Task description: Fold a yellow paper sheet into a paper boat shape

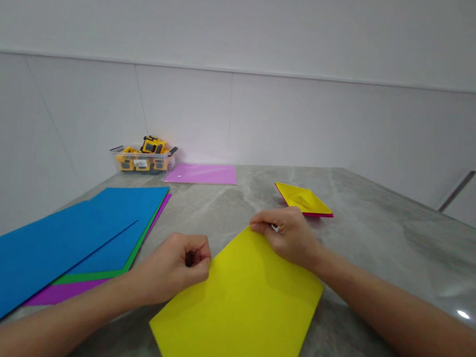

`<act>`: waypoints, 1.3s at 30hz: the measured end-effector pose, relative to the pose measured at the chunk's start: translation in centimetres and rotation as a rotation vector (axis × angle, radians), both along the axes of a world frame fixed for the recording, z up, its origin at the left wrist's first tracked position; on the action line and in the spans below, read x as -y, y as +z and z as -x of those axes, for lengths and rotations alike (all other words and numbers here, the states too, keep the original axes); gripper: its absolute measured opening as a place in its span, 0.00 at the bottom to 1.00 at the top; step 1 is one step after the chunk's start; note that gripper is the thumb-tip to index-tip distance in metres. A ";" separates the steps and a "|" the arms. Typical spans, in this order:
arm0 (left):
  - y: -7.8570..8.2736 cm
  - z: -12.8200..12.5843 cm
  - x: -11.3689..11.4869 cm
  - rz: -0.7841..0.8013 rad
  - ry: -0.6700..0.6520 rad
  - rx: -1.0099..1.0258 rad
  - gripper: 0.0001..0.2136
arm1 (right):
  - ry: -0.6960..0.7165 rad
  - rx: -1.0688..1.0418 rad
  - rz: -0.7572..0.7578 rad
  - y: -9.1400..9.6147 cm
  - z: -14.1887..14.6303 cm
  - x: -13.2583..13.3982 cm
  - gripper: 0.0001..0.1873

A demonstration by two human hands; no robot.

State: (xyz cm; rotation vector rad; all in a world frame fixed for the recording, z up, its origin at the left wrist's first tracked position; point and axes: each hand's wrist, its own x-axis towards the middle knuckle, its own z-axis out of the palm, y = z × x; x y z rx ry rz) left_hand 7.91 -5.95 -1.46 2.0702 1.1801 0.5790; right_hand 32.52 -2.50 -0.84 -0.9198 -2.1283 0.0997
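Note:
A yellow sheet of paper [245,311] lies flat on the grey marble table [380,247] in front of me. My left hand [173,267] is curled closed at the sheet's left edge, its fingertips pinching the paper. My right hand [290,234] rests closed on the sheet's far corner, pinching it between thumb and fingers.
A stack of blue, green and purple sheets [53,246] lies at the left. A pink sheet [201,174] and a clear box of yellow toy vehicles [145,160] sit at the back by the white wall. Yellow folded paper on a red sheet [303,200] lies beyond my right hand.

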 end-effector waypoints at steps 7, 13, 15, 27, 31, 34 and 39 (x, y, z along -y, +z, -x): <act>0.4 0.3 0.0 -0.001 0.027 0.001 0.05 | -0.070 -0.021 -0.012 0.3 -1.5 -0.9 0.08; 0.8 0.8 0.1 -0.015 0.029 0.015 0.06 | -0.120 -0.055 -0.012 0.5 -2.5 -1.7 0.09; 1.0 1.1 0.1 -0.019 0.039 0.004 0.06 | -0.138 -0.058 0.003 0.6 -2.8 -1.9 0.09; 1.5 2.0 -0.2 -0.005 0.071 -0.009 0.05 | -0.220 -0.052 0.047 0.7 -3.8 -2.8 0.11; 1.7 3.3 -1.1 -0.029 0.135 0.034 0.06 | -0.302 -0.089 0.055 0.6 -5.0 -3.6 0.11; 2.0 3.8 -1.7 -0.028 0.253 0.148 0.08 | -0.385 -0.241 0.150 0.3 -5.9 -4.5 0.13; 1.4 3.0 -1.9 0.021 0.346 0.366 0.20 | -0.241 -0.649 0.406 -0.5 -4.2 -4.1 0.18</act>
